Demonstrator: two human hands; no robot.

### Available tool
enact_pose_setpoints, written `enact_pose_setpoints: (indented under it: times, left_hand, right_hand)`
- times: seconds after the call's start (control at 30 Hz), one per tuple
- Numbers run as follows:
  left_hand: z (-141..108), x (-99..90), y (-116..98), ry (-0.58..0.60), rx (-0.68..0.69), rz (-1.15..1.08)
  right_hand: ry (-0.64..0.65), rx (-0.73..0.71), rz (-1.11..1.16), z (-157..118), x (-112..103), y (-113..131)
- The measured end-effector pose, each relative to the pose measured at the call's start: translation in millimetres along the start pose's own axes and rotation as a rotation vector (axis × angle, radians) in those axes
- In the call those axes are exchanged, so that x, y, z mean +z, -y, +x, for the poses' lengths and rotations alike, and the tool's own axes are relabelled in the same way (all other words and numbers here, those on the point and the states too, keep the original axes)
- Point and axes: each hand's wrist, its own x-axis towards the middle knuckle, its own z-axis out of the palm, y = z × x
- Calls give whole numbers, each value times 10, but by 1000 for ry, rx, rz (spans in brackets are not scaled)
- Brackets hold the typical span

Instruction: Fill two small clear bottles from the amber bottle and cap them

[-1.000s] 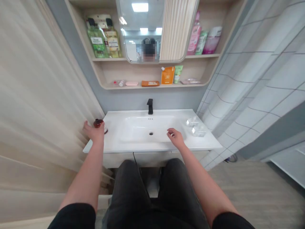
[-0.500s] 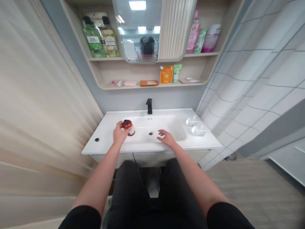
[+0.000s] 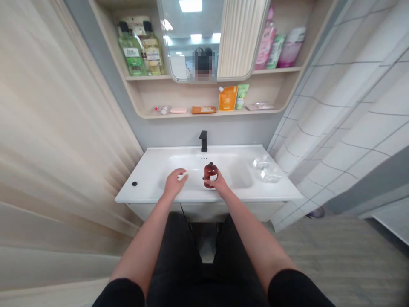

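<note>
Your right hand (image 3: 219,182) is clamped on the lower part of an upright reddish-brown bottle (image 3: 210,175) with a white label, held over the basin just beside the drain (image 3: 203,177). Your left hand (image 3: 174,183) is open, empty and apart from it, hovering over the basin. The white washbasin (image 3: 150,170) carries a black faucet (image 3: 203,141) at the back and clear packets (image 3: 266,169) at the right. A wooden shelf (image 3: 211,114) of toiletries stands above, between a pleated beige curtain (image 3: 64,128) and a tiled wall (image 3: 338,106).
</note>
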Motion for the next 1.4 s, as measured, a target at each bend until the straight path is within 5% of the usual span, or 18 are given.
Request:
enact_pose_setpoints:
  times: [0.1, 0.2, 0.3, 0.4, 0.5, 0.6, 0.73, 0.83, 0.97, 1.13, 1.4]
  left_hand:
    - [17, -908, 466, -236, -179, 431]
    - [5, -1643, 904, -257, -344, 797]
    - [-4, -1995, 1202, -88, -468, 923]
    - [13, -2046, 1337, 20, -469, 924]
    - [46, -1918, 1307, 25, -428, 881]
    - [81, -1574, 1091, -74, -353, 705]
    - [103, -743, 577, -169, -328, 113]
    - [87, -66, 186, -3, -267, -427]
    - [46, 549, -75, 40, -183, -647]
    - [21, 839, 42, -30, -209, -615]
    - [32, 888, 130, 77, -208, -685]
  right_hand:
    - [16, 69, 48, -1, 3, 20]
    - [28, 51, 23, -5, 24, 48]
    - [42, 36, 25, -15, 31, 69]
    - [45, 26, 4, -27, 34, 83]
    - [43, 23, -20, -30, 42, 79]
    - [36, 16, -41, -18, 49, 59]
    - [43, -8, -119, 8, 51, 46]
    - [38, -59, -166, 16, 62, 43]
    - [1, -109, -264, 23, 101, 1]
    - [9, -119, -469, 49, 148, -80]
    - [92, -91, -647, 35, 197, -70]
